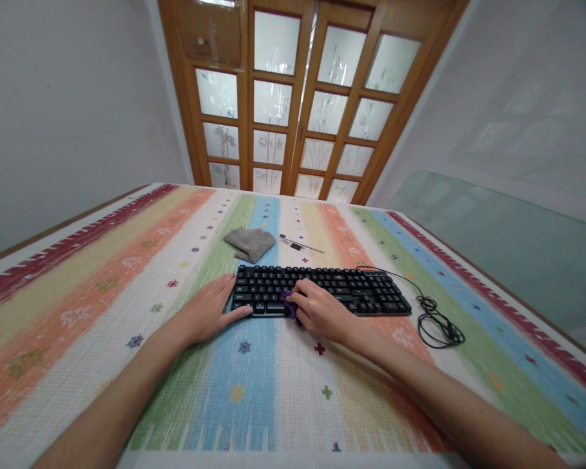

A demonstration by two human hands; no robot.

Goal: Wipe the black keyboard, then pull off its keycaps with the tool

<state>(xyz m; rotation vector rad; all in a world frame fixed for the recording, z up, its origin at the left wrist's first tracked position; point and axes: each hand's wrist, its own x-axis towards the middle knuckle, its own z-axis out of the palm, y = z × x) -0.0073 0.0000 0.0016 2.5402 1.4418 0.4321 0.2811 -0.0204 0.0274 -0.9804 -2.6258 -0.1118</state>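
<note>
A black keyboard [342, 286] lies on the striped tablecloth in front of me. My left hand [209, 306] holds the keyboard at its left end, with the thumb over the front left keys and the other fingers stretched along the left side. Near the space bar, my right hand [312, 306] is closed around a small purple piece [289, 304] and presses it onto the front rows of keys. Most of the purple piece is hidden by the fingers, so its exact kind cannot be told.
Behind the keyboard lies a folded grey cloth [251, 243], with a thin rod-like tool [305, 246] and a small black item [295, 247] to its right. A coiled black cable [439, 326] rests to the right. The striped tablecloth [244, 391] covers the table; wooden glass-paned doors stand beyond.
</note>
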